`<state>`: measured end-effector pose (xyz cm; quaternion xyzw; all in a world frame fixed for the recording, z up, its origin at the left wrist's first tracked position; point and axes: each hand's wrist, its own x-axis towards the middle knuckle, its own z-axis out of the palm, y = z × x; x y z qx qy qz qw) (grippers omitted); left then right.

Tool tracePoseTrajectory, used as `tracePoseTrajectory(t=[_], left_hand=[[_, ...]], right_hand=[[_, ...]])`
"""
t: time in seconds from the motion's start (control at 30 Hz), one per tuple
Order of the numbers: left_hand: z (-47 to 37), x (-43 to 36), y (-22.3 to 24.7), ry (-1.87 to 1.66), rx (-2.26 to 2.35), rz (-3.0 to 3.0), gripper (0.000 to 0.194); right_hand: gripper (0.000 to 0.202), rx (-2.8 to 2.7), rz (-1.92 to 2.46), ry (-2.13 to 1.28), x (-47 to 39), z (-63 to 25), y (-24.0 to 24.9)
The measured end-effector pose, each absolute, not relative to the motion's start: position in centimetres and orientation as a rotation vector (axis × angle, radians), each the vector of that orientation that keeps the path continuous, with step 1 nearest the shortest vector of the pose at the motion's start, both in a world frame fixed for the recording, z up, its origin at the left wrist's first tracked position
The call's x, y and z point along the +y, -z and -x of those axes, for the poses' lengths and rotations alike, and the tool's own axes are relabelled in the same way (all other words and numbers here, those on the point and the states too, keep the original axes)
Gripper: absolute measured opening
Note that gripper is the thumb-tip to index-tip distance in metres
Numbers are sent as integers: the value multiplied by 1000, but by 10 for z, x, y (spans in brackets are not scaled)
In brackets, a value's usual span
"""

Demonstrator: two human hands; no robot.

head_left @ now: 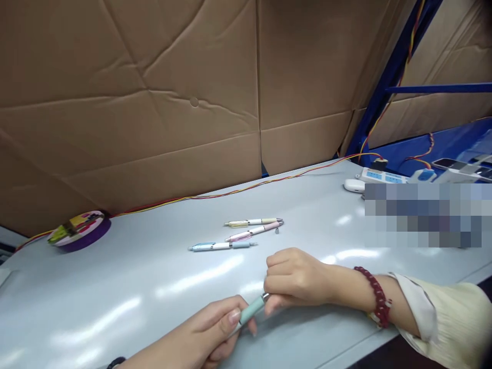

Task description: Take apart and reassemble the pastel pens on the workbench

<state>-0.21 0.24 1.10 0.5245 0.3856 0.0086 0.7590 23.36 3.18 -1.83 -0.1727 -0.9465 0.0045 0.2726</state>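
My left hand (221, 328) is wrapped round the white barrel of a pen with a green grip (252, 309), near the table's front edge. The pen slants up to the right. At its silver tip end, my right hand (290, 277) is closed, its fingers hiding the tip. Behind my hands lie a blue pen (223, 246), a pink pen (253, 231) and a yellow pen (251, 222). A tiny grey piece (277, 231) sits beside the pink pen's tip.
A purple-sided round roll (82, 233) stands at the back left of the table (146, 271). Red and yellow wires run along the back edge to a power strip (384, 176). A white case (354, 185) is near it. Cardboard (172, 128) rises behind; a blurred patch covers the right.
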Motion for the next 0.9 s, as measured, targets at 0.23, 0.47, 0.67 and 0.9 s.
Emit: tracePoseTrajectory(t=[0.23,0.47,0.67,0.9], left_hand=[[1,4,-9,-37,806,-1136,40],[1,4,-11,-65,822,-1144,42],[-1,2,-14,-40,820,-1171,41],[-1,2,-12,-82,806,-1190,41]], right_hand=[[50,-2571,532,-202,26,-234,13],[44,-2524,567,-61,27,-233,15],[56,-2564,566,-123,26,-234,15],[43,-2453,604,-139,23,-234,7]])
